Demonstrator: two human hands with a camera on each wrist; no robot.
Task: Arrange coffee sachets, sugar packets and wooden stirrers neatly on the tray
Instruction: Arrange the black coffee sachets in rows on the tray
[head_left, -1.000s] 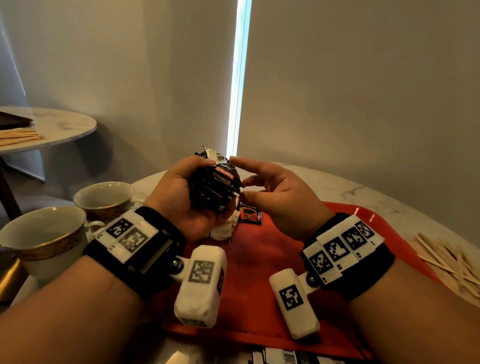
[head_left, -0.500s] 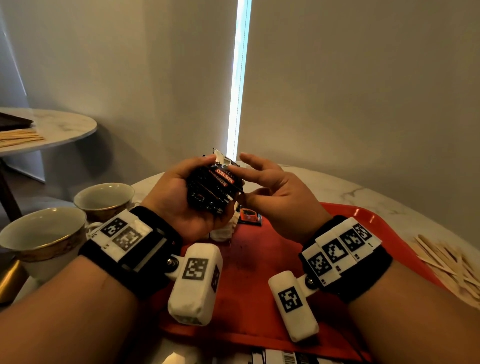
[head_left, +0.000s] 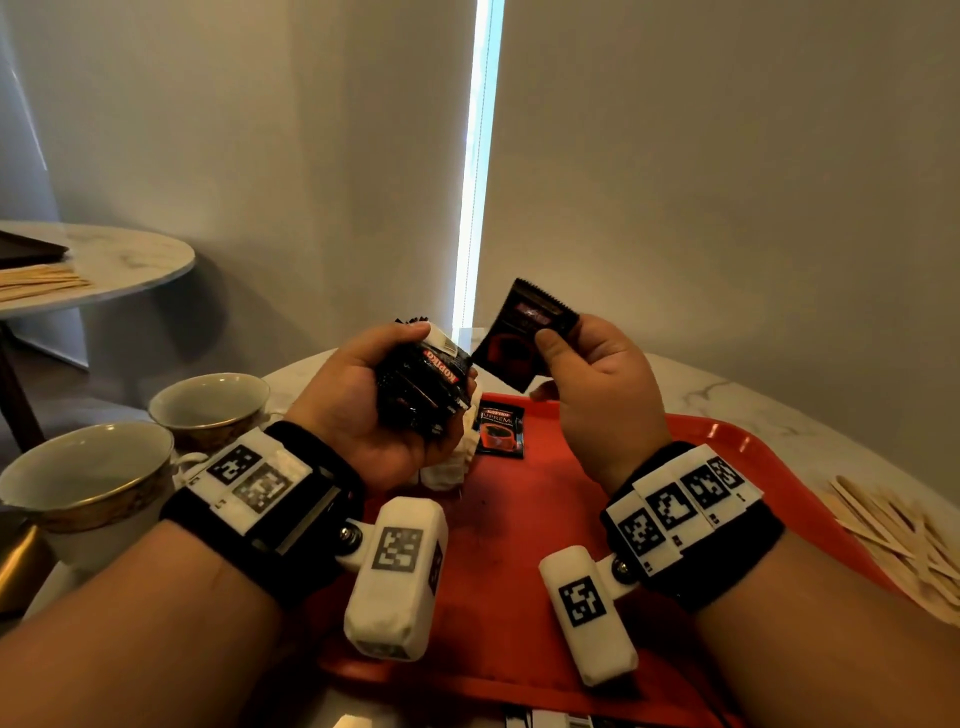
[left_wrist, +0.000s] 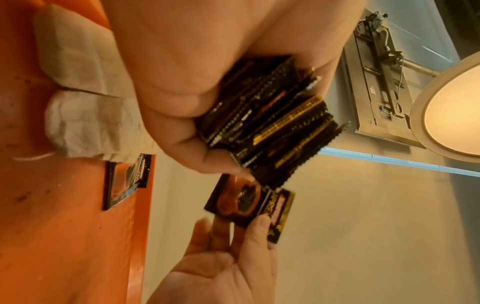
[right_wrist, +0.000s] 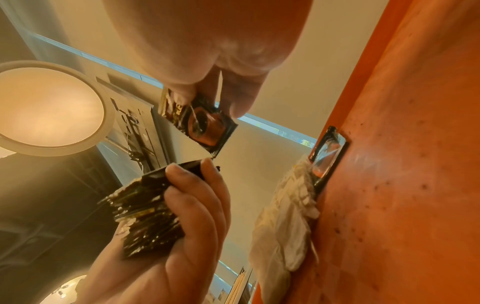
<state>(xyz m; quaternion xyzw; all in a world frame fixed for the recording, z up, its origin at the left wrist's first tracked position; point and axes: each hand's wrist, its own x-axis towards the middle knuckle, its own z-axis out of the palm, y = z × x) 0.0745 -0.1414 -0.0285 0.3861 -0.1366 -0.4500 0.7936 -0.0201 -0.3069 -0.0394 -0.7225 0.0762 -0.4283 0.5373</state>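
Head view: both hands raised over the red plastic tray (head_left: 597, 519) on the marble worktop (head_left: 727, 395).
Left hand (head_left: 358, 400): grip clamped round a thick bundle of black coffee sachets (head_left: 423, 387).
Right hand (head_left: 597, 384): thumb and fingers pinch one black coffee sachet (head_left: 519, 338) — clear of the bundle.
Doing it well: lay it flat, square beside the black-and-red sachet already on the tray (head_left: 500, 428) — edges aligned.

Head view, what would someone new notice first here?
The left hand grips a thick stack of black coffee sachets above the red tray, while the right hand pinches a single sachet beside it. One sachet on the tray lies flat near its far edge.
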